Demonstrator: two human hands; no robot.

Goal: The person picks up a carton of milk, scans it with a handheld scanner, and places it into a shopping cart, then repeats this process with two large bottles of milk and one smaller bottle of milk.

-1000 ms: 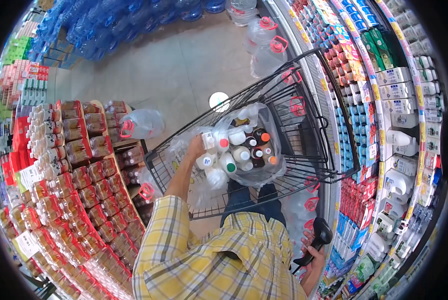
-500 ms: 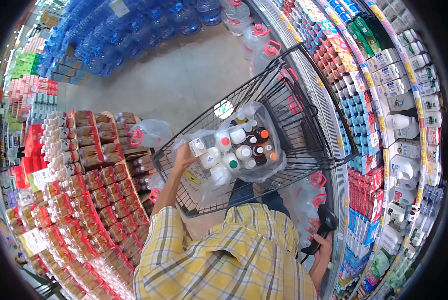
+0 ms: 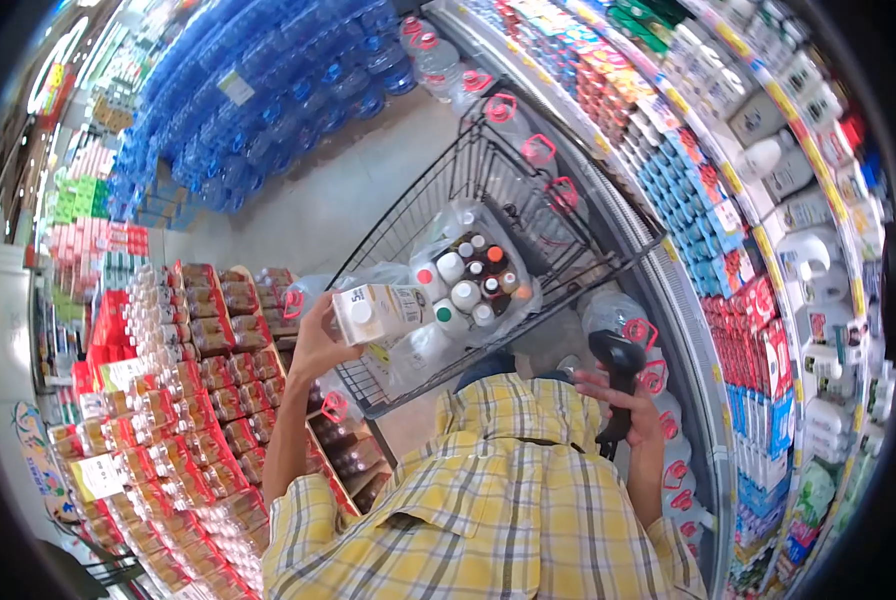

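My left hand [image 3: 320,345] grips a white carton [image 3: 378,313] with a round white cap, tilted so its top faces me, above the left end of the cart. My right hand [image 3: 630,400] holds a black handheld scanner [image 3: 618,365], its head pointing up and away from me. Between them is the black wire shopping cart [image 3: 398,225]. Inside it, clear plastic bags [image 3: 423,350] surround several bottles [image 3: 468,290] with white, red, green and orange caps.
Packed bottles [image 3: 193,390] are stacked at the left. Blue water bottles [image 3: 268,110] stand behind the cart. A refrigerated shelf [image 3: 708,420] runs along the right, with large clear bottles with pink handles [image 3: 608,315] on the floor before it.
My left hand has lifted the white carton up and out of the cart, towards me. My right hand has raised the scanner and brought it forward. The view has shifted.
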